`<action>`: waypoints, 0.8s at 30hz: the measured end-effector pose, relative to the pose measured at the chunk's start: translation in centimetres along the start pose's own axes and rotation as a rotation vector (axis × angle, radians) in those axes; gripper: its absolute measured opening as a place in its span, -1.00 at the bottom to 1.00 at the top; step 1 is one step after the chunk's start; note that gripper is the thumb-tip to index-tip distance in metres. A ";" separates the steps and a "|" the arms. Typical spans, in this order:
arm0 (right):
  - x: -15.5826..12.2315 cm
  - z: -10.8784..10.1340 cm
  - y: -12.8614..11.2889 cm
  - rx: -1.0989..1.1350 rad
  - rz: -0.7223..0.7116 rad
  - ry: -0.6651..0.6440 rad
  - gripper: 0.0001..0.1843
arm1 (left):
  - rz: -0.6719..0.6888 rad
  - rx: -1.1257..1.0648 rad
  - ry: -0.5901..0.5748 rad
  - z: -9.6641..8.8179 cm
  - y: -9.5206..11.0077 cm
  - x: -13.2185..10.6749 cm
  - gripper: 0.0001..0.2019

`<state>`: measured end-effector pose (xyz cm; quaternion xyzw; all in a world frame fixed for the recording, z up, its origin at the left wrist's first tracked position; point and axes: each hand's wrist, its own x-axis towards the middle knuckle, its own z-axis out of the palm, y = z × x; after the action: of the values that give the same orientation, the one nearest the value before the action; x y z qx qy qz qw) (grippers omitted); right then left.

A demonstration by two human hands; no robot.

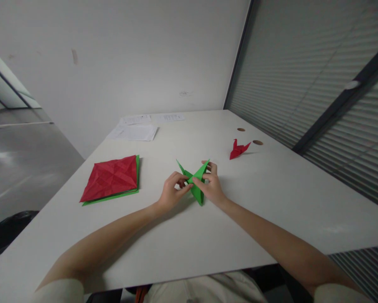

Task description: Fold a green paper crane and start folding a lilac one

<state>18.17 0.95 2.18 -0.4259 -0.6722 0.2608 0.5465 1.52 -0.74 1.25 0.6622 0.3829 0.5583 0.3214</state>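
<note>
A green folded paper crane [198, 192] is held between my two hands, a little above the white table. Its pointed ends stick out at the upper left, the upper right and toward me. My left hand [173, 191] pinches the middle of it from the left with thumb and fingers. From the right, my right hand [212, 187] grips it, the thumb pressed near the centre and the fingers behind the upper right point. Parts of the crane are hidden behind my fingers. Farther right on the table stands a red paper crane [238, 149].
A stack of creased red paper [113, 179] over green sheets lies to the left on the table [163, 248]. Printed papers [135, 131] lie at the back against the wall. Two round holes [257, 142] pierce the tabletop near the blinds at right. A black bag [10, 231] is beyond the left edge.
</note>
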 end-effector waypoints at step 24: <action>1.9 -0.9 1.6 0.320 0.254 -0.148 -0.57 | -0.358 -0.553 0.029 -0.2 -0.8 0.8 -0.66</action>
<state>19.41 3.31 2.05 -0.3948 -0.6013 0.4615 0.5192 1.22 0.33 1.03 0.4638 0.3316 0.5850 0.5768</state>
